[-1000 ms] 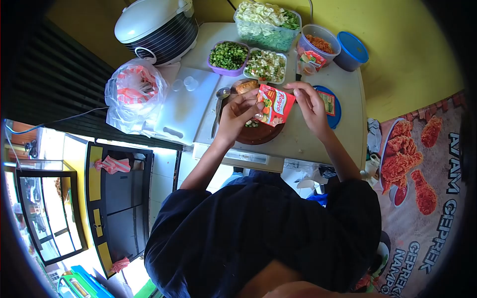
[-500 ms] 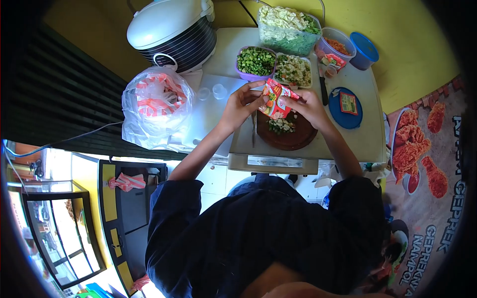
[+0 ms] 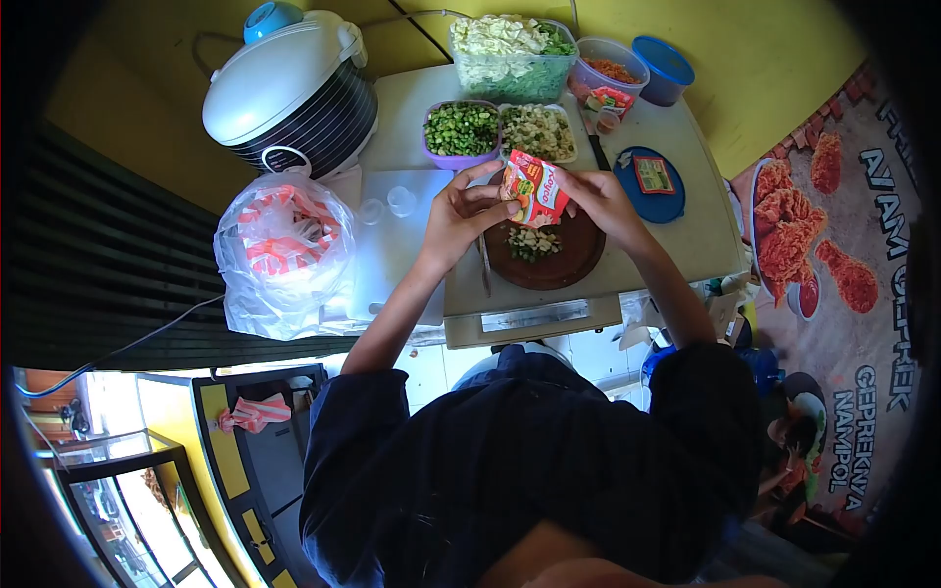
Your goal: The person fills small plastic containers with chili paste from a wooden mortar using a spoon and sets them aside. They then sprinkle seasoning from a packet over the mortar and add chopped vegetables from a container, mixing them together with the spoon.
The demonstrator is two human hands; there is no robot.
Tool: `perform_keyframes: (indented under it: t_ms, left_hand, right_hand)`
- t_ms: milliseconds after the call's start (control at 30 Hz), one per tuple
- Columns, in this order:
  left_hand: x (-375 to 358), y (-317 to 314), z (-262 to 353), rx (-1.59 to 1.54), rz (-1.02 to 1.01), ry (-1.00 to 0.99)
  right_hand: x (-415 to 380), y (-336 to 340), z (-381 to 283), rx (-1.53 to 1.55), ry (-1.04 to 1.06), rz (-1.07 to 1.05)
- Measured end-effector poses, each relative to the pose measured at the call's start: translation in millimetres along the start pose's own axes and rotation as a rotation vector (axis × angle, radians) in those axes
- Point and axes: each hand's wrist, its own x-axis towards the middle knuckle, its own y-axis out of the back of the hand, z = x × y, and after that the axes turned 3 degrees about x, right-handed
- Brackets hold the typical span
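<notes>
My left hand (image 3: 459, 218) and my right hand (image 3: 598, 204) hold a red seasoning packet (image 3: 535, 188) between them, fingers pinching its two sides. The printed front faces up toward me. Below the packet lies a round wooden chopping board (image 3: 576, 265), with a small heap of chopped pale and green pieces (image 3: 534, 243) on it. A thin knife (image 3: 485, 270) rests along the board's left side. Just beyond my hands stand a purple tub of chopped green vegetables (image 3: 461, 131) and a clear tub of paler chopped pieces (image 3: 536, 133).
At the back are a large container of cabbage and greens (image 3: 514, 73), a tub of orange shreds (image 3: 613, 73) and a blue-lidded tub (image 3: 663, 71). Rightward lie a black-handled knife (image 3: 599, 152) and a blue lid (image 3: 647, 208). A rice cooker (image 3: 284, 98) and plastic bag (image 3: 284, 245) stand left.
The view has shifted, so the table appears further left. The packet has turned slightly, its front now facing me more squarely. Both hands still grip it.
</notes>
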Motion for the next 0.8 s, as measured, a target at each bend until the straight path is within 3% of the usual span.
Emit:
perform_keyframes:
  t_ms: [200, 400, 567, 800]
  left_hand:
    - [-4.1, -15.9, 2.9, -0.002, 0.058, -0.006]
    - [-8.6, -20.8, -3.4, 0.045, 0.07, 0.036]
    - [-7.0, -19.1, 6.0, 0.097, 0.035, 0.141]
    - [1.5, -6.7, 6.7, 0.09, -0.063, 0.083]
  right_hand:
    - [1.0, 12.8, 6.1, 0.199, 0.004, 0.054]
    - [-1.6, 12.1, 2.5, -0.021, 0.094, -0.112]
    - [1.8, 15.8, 10.2, 0.015, 0.063, -0.128]
    - [6.1, 15.0, 17.2, 0.044, 0.06, -0.121]
